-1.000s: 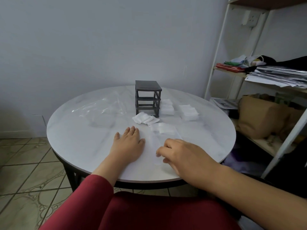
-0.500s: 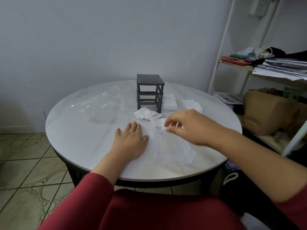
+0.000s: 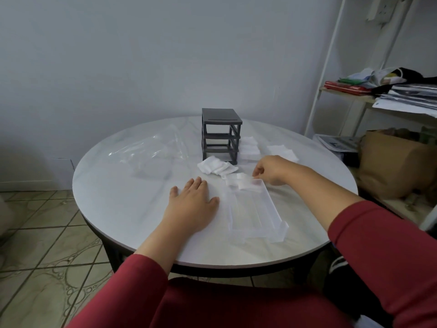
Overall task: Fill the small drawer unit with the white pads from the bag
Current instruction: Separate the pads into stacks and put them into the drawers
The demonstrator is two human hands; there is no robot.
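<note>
Soft, even, moderately dim light with a cool cast produces only faint shadows and a mild sheen on the surface (image 3: 132, 185), while wide-angle distortion bows the shelf upright (image 3: 326, 67) and fine detail appears slightly soft.

Papers (image 3: 411, 95) stacked on shelf (image 3: 345, 92); brown bag (image 3: 392, 166) below.

1 head-worn wide-angle view looks forward and down from a seated spot at the near edge of the round table (image 3: 123, 209). It faces the far wall, with shelving (image 3: 331, 67) at the right edge and floor tiles lower left.
</note>
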